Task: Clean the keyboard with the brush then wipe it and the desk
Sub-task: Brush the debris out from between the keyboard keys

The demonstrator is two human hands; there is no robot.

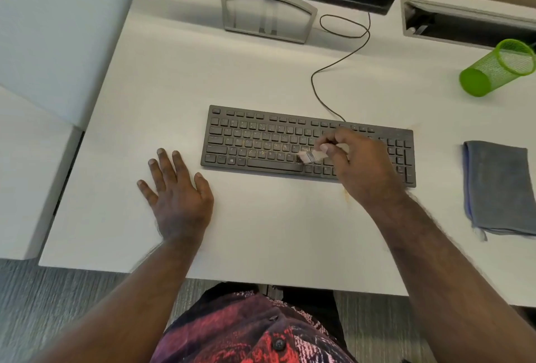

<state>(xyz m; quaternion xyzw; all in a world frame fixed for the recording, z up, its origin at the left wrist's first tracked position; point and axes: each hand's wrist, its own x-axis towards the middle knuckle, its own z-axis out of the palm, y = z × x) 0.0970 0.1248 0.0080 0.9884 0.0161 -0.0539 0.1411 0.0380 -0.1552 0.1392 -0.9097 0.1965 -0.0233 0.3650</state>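
The brushing step appears to be in hand. A small brush [311, 156] is pinched in the fingers of the right hand [358, 164], and its pale bristles are laid against the keys at the lower middle of the keyboard [261, 142], which lies black and slightly slanted at the centre of the frame on the white counter [275, 232]. Yellowish crumbs are seen among the letter keys to the left of the bristles, and a faint stain is seen on the counter just below the right wrist. The left hand [177, 188] is spread flat on the counter, fingers straight, just beside the keyboard's lower left corner and holding nothing. A folded grey cloth [497, 188] is left untouched at the right edge of the frame, well apart from both hands.

Wiping is judged not yet begun. Next, the bristles would likely need to be swept leftward along the soiled rows, so that crumbs are driven off the keys.
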